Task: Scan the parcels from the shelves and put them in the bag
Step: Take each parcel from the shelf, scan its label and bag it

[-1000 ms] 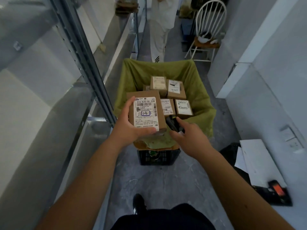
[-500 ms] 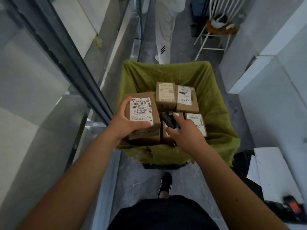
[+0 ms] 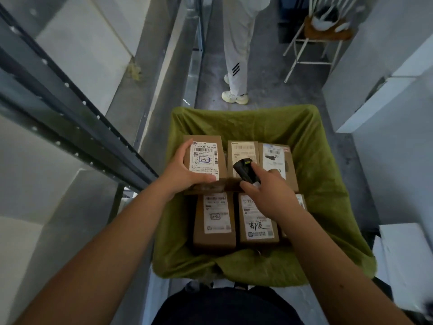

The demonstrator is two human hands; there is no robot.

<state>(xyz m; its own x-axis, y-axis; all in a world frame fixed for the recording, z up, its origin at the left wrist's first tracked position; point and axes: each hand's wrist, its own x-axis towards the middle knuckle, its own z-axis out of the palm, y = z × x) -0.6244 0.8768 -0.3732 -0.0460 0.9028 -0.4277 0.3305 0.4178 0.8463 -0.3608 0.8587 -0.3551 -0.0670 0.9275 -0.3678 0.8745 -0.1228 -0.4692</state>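
My left hand point(image 3: 181, 171) grips a brown cardboard parcel point(image 3: 206, 160) with a white barcode label, held over the far left part of the green bag point(image 3: 328, 174). Just to its right, my right hand point(image 3: 269, 193) holds a small black scanner point(image 3: 243, 170) above the parcels. Inside the bag lie several more labelled brown parcels: two in the near row point(image 3: 214, 221) point(image 3: 257, 221) and two in the far row point(image 3: 243, 152) point(image 3: 276, 160). My right forearm hides part of another parcel at the right.
Grey metal shelving point(image 3: 77, 127) runs along the left. Beyond the bag another person's legs in light trousers point(image 3: 236, 66) stand in the aisle. A white chair point(image 3: 321, 34) is at the far right, and white boards point(image 3: 403, 263) lean by the right wall.
I have stepped up to the bag, which now lies right below me. The held parcel moved over the bag's far left, and my right hand lifted the scanner off the parcels.
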